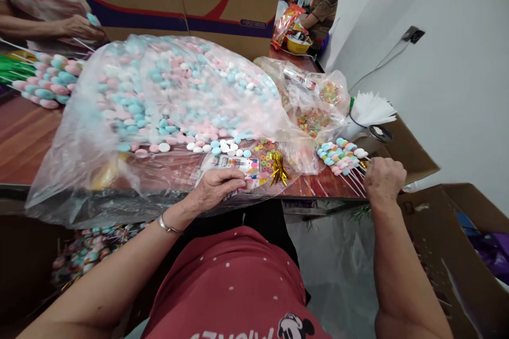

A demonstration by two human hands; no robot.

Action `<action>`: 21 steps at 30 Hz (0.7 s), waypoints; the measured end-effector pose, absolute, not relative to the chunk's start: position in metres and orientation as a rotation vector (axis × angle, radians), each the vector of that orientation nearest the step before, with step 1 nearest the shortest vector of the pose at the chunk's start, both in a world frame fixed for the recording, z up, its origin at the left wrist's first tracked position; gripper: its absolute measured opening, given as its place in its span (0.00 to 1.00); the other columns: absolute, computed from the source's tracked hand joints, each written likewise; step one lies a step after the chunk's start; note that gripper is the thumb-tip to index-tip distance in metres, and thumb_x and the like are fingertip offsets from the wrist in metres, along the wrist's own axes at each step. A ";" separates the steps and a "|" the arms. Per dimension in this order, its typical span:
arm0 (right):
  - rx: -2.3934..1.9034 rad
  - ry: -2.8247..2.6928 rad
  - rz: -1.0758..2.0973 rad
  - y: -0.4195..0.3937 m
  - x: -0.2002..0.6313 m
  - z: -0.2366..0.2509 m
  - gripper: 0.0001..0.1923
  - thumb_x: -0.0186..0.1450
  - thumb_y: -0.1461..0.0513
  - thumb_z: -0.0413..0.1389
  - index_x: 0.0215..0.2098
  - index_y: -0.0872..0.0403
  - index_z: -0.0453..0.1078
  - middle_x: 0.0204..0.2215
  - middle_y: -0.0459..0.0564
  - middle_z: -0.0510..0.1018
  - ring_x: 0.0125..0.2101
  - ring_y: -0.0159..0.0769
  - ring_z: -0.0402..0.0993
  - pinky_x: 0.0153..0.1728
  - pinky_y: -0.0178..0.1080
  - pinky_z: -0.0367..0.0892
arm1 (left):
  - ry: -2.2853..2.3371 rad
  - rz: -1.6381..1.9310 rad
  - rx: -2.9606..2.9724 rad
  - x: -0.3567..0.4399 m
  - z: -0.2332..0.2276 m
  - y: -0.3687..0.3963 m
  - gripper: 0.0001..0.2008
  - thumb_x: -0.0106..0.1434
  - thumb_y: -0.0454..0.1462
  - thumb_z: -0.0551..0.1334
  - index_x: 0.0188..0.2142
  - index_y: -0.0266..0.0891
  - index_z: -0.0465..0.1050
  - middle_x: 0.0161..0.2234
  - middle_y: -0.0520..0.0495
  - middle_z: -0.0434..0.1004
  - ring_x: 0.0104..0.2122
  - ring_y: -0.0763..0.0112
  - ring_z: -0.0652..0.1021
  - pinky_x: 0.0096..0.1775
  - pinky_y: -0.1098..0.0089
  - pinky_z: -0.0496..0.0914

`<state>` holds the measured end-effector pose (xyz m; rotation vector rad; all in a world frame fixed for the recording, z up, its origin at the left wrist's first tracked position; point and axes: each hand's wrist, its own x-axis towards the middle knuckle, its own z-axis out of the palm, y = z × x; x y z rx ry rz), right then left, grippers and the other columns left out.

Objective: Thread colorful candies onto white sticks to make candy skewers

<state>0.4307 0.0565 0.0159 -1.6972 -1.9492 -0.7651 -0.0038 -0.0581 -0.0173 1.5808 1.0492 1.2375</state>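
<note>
**Handling candy skewers at the table edge**

Resting on a small printed packet, the left hand lies palm down with fingers loosely curled over it; grip not closed, more a press than a hold. Right hand sits at the stick ends of a bundle of marshmallow skewers on the wooden table; fingers bent over the sticks, whether they pinch them I cannot tell. Large clear bag of pastel marshmallows lies just beyond the packet; gold twist ties beside it. Judgement: skewers light, sticks thin and stiff, candy soft and easily squashed; best taken by the bare sticks near their ends, not by the sweets.
</note>
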 end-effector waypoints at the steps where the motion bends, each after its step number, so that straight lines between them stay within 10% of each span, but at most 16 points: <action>1: -1.649 -1.925 -0.794 0.053 0.427 0.022 0.13 0.62 0.64 0.54 0.19 0.52 0.63 0.18 0.53 0.65 0.24 0.37 0.52 0.26 0.42 0.43 | 1.060 1.245 1.570 -0.006 -0.017 -0.058 0.10 0.60 0.40 0.65 0.30 0.35 0.79 0.27 0.46 0.80 0.28 0.72 0.76 0.31 0.73 0.69; 9: -0.835 -2.184 -0.433 -0.017 0.343 0.066 0.11 0.65 0.69 0.55 0.44 0.50 0.70 0.33 0.52 0.76 0.33 0.39 0.71 0.34 0.41 0.66 | 1.005 1.235 1.503 -0.018 -0.010 -0.059 0.11 0.57 0.42 0.68 0.26 0.34 0.78 0.24 0.47 0.78 0.24 0.74 0.74 0.28 0.74 0.68; 21: -0.662 -2.391 -0.461 -0.028 0.303 0.064 0.10 0.65 0.69 0.55 0.43 0.52 0.70 0.31 0.49 0.76 0.31 0.37 0.68 0.35 0.41 0.63 | 0.865 1.034 1.184 -0.018 -0.009 -0.060 0.10 0.52 0.39 0.70 0.26 0.33 0.76 0.22 0.46 0.79 0.18 0.77 0.72 0.21 0.76 0.67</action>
